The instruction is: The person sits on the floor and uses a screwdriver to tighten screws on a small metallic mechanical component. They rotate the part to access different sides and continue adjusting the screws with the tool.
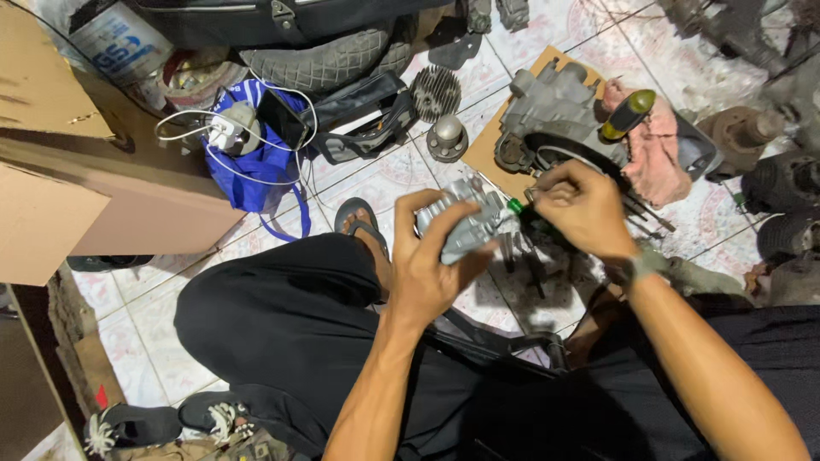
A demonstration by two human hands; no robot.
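Observation:
My left hand [431,260] grips a small grey metal engine part [470,224] from below, fingers wrapped around it. My right hand [582,207] is closed on a tool with a green handle tip [515,206], its end set against the part's right side. Both hands are above my lap, over a tiled floor. Just beyond them a larger grey engine casing [553,107] rests on a piece of cardboard [488,147]. The tool's shaft is hidden by my fingers.
A pink rag [653,149] and a yellow-handled tool [628,114] lie beside the casing. A finned cylinder [436,91], a round metal piece [448,137], a blue bag [256,162], a tyre [329,60], a cardboard box [77,188] and dark engine parts [781,183] surround me.

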